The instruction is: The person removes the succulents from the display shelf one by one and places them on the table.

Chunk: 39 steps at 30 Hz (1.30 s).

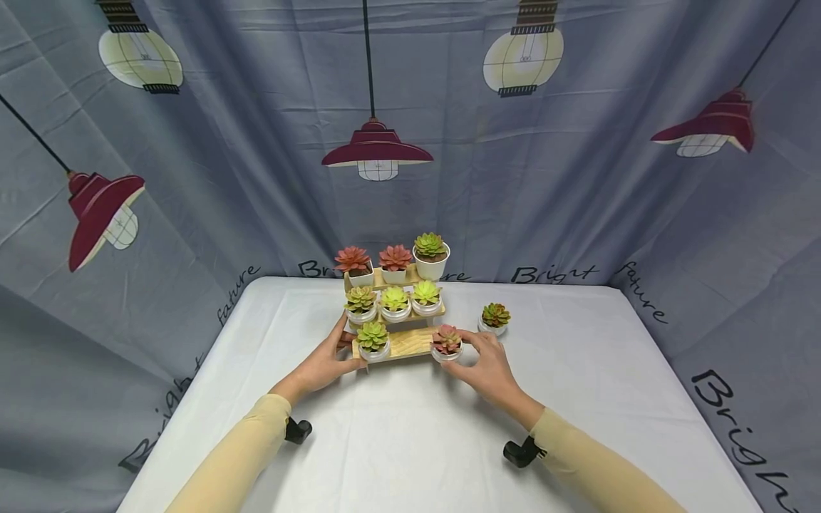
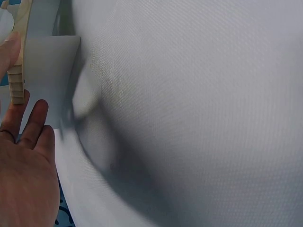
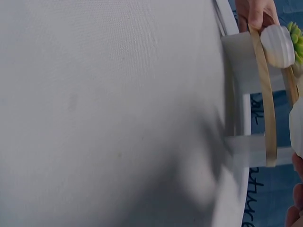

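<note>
A three-tier wooden plant stand [image 1: 410, 343] with white legs stands at the back middle of the table. My left hand [image 1: 323, 365] holds the left end of its lowest shelf, the thumb on the front edge and fingers round the end. In the left wrist view, the thumb [image 2: 10, 49] lies against the wood. At the same shelf's right end, my right hand [image 1: 486, 367] pinches a potted pink-red succulent [image 1: 446, 340] between thumb and fingers. A green potted succulent [image 1: 373, 340] sits at that shelf's left end, beside my left hand.
The middle shelf bears three green succulents, among them a bright one [image 1: 394, 303]. On the top are two red ones and a green one [image 1: 430, 255]. Another potted succulent [image 1: 494, 318] stands on the white table [image 1: 398, 442], right of the stand. A printed curtain [image 1: 410, 199] hangs behind.
</note>
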{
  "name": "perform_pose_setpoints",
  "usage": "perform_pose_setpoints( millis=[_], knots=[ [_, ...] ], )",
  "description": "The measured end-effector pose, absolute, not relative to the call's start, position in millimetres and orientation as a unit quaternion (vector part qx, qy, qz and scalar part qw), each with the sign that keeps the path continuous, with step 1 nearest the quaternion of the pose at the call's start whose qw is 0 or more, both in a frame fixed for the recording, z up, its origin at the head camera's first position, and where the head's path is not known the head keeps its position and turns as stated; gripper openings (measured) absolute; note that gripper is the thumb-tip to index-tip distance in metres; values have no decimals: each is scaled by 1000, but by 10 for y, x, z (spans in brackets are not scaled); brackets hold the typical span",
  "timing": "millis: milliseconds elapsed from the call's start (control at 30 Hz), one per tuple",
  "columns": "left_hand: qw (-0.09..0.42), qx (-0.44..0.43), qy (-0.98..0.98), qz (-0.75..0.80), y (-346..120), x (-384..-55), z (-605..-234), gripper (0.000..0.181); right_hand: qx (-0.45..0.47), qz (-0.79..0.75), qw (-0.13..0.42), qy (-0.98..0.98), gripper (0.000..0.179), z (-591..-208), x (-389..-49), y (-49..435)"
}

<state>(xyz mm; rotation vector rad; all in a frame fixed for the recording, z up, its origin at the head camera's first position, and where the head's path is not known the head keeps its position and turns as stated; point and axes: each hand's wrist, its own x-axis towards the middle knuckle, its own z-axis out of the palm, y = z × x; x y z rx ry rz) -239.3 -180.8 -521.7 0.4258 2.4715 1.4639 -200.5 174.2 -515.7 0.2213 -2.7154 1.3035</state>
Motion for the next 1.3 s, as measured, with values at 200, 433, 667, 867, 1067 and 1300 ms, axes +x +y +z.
perform_pose_setpoints(
  millis=[200,433,667,867,1067,1300],
  knots=[
    [117,146,845,501,-1821,-2393,-5220,118,65,429,63,-899,74,-5121,-2000,1898],
    [114,150,844,503,-1828,-2404,-5237,118,51,423,71,-902,77,-5101,-2008,2070],
    [117,145,844,503,-1816,-2392,-5222,117,26,436,65,-897,79,-5063,-2006,2205],
    [120,143,846,499,-1807,-2374,-5210,116,6,450,72,-890,80,-5044,-2016,2371],
    [122,143,846,499,-1803,-2371,-5203,116,-19,469,77,-880,83,-5017,-2064,2615],
    [122,141,845,501,-1805,-2381,-5206,116,-42,460,93,-882,84,-4991,-2131,2854]
  ],
)
